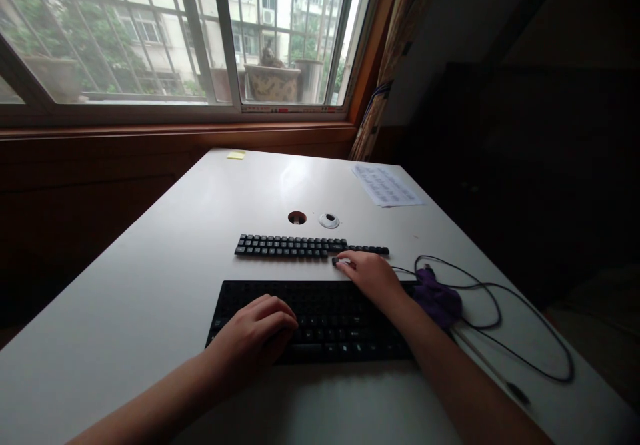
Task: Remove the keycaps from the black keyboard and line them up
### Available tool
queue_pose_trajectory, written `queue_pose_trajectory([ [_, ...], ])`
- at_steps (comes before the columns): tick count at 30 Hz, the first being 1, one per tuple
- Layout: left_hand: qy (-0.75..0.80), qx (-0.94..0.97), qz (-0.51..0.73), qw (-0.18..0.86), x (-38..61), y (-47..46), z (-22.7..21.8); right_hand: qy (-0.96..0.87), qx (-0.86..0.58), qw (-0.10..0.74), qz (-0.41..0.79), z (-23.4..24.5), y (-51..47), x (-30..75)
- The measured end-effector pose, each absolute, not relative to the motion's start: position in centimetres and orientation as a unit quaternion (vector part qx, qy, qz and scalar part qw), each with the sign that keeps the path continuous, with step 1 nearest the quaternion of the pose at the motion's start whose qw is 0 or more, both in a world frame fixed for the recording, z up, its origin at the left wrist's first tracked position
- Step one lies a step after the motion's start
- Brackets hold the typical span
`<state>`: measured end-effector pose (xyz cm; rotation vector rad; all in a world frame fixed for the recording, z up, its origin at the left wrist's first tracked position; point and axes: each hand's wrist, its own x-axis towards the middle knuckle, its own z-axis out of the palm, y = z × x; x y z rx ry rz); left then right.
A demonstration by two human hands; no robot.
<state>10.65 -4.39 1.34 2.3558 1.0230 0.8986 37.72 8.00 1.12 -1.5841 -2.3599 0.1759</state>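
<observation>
Right hand (373, 275) pinches loose keycap (335, 261) in fingers, near side of keycap rows (285, 246); left hand (260, 325) over keyboard (320, 335), fingers curled, grip unclear.

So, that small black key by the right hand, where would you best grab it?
I'd pinch the small black key by two opposite sides with the fingers, since it looks small and blocky. Coming from the right and near side seems best, the side where the right hand is, because the rows of keys lie close by on its far left.
</observation>
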Motion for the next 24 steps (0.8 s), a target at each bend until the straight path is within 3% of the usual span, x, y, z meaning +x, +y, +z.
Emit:
queue_pose_trajectory([
  [9, 0.361, 0.847, 0.329, 0.209, 10.7, -4.4, 1.4, -0.826, -0.531, 0.187, 0.02, 0.8, 7.4, 38.3],
  [24, 0.35, 0.853, 0.33, 0.203, 10.8, -4.4, 1.6, -0.832, -0.547, 0.084, -0.041, 0.6, 6.6, 37.4],
])
